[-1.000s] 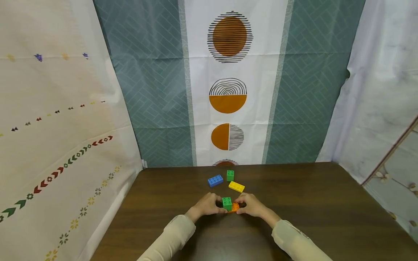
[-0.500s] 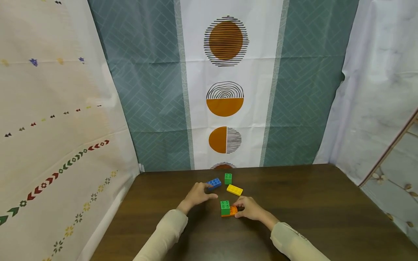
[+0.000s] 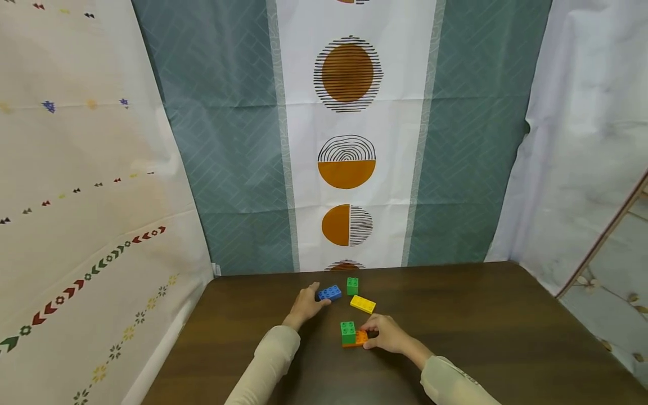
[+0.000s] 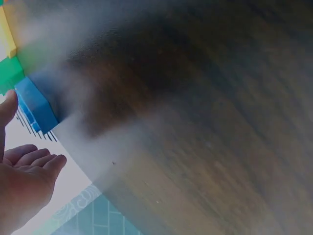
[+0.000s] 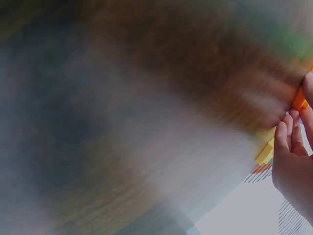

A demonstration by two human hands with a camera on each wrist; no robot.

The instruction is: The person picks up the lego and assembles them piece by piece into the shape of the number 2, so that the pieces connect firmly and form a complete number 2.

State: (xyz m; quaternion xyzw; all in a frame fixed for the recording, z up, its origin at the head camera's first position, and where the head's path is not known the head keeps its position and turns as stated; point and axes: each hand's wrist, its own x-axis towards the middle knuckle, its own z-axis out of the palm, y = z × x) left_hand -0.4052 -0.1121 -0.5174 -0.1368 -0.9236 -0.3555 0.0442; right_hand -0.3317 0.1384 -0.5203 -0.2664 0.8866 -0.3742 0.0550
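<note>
Backdrop: patterned curtains (image 3: 349,140) are hanging behind a dark wooden table (image 3: 481,332) that is filling the lower part of the head view.
Head view, left hand: the left hand (image 3: 305,304) is lying left of centre, fingers loosely spread, fingertips meeting the near end of the blue brick (image 3: 329,292); whether they are gripping it I cannot tell.
Head view, right hand: the right hand (image 3: 386,333) is sitting lower centre, fingers curled and pinching the orange brick (image 3: 360,338), which is carrying a green brick (image 3: 347,332) on its left end.
Head view, loose pieces: a second green brick (image 3: 352,286) and a yellow brick (image 3: 363,304) are lying just above the hands, near the blue one.
Left wrist view: the fingers (image 4: 34,159) are lying nearly straight at lower left, the thumb touching the blue brick (image 4: 36,105).
Right wrist view: blurred; the fingers (image 5: 288,137) are bending at the right edge, touching the orange brick (image 5: 299,99).
</note>
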